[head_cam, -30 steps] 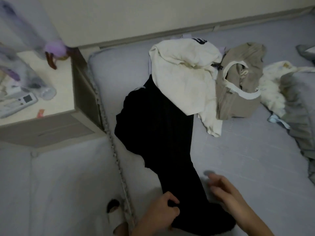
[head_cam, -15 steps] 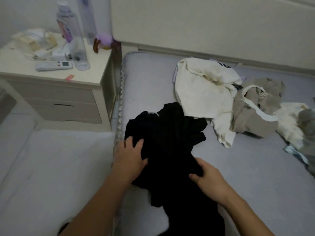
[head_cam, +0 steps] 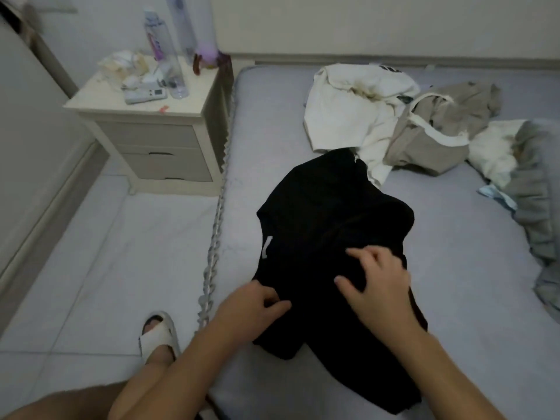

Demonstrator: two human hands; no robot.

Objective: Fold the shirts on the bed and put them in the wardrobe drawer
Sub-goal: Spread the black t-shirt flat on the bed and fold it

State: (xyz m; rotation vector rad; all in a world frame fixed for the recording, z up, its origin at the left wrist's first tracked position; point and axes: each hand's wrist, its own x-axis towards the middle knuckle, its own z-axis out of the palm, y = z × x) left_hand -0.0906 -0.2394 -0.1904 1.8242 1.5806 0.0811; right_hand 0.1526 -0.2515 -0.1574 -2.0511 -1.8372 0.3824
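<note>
Left hand (head_cam: 253,304): fingers curled, thumb and forefinger pinching the near left edge of the black shirt (head_cam: 330,237). Forearm enters from the lower left and angles up toward the bed (head_cam: 454,268).

Right hand (head_cam: 375,281): fingers bent and spread, fingertips pressing down into the black cloth near its middle. The blur at the fingertips makes it hard to say whether any fold is gripped; it looks more like pressing than holding. Forearm enters from the lower right and crosses over the lower part of the shirt.

Black shirt: lies crumpled on the grey sheet near the left edge of the bed, partly doubled over itself. A small white label (head_cam: 266,245) shows on its left side. Its far tip touches the cream shirt (head_cam: 342,113).

Cream shirt: heaped toward the head of the bed. Just beside it on the right, a tan garment (head_cam: 436,137) with white trim, touching it. Further right, a white cloth (head_cam: 494,153) and a bunched grey blanket (head_cam: 536,201) at the bed's right edge.

Beside the bed on the left: a nightstand (head_cam: 151,137), its surface carrying two clear bottles (head_cam: 165,56), a remote (head_cam: 145,95) and crumpled tissues (head_cam: 124,63). On the floor tiles, a foot in a white slipper (head_cam: 157,338).
</note>
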